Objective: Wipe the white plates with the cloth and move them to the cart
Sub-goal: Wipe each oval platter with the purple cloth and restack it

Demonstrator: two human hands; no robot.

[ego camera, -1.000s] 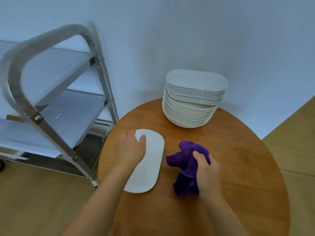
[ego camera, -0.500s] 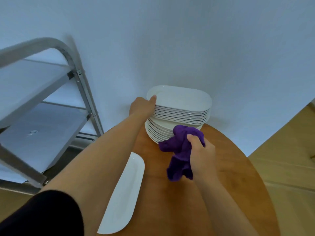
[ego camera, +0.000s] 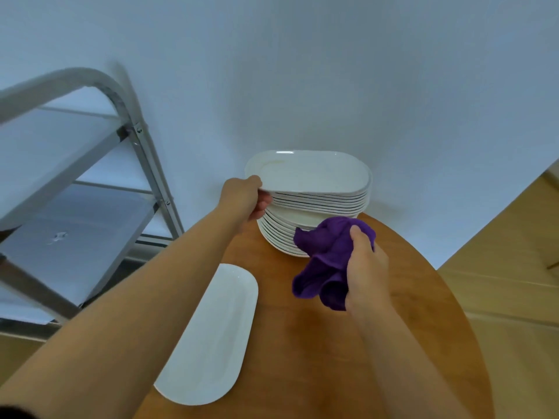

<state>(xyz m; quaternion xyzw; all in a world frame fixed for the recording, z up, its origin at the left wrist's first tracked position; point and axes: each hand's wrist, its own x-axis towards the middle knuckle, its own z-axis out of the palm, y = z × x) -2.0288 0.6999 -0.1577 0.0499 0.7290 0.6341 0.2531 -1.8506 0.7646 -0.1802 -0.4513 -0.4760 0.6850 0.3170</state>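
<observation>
Forearms reach out from the near edge over the round wooden desk [ego camera: 378, 343]. Nearest lies a single oblong white plate [ego camera: 211, 334], flat on the desk at its left side, touched by nothing. Just beyond it, to the right, the right hand [ego camera: 364, 273] holds a bunched purple cloth [ego camera: 325, 261] clear of the desk, fingers curled round the fabric with the thumb on top; the cloth is soft and limp, its loose folds hanging below the grip.

Farther back stands the stack of plates [ego camera: 311, 213], tall and set against the wall [ego camera: 302, 71]. The left hand [ego camera: 245, 198] pinches the left rim of the top plate [ego camera: 308, 173], thumb over the edge and fingers tucked under it, so that side looks slightly raised from the ones below.

These plates look like glazed ceramic: rigid, smooth, likely slippery and breakable, and heavy enough that a one-handed edge grip at the short end would tip. A firmer hold probably means fingers well under the rim, lifting rather than dragging.

The metal cart [ego camera: 75, 182] stands to the left, beside the desk, with no plate visible on its shelves.
</observation>
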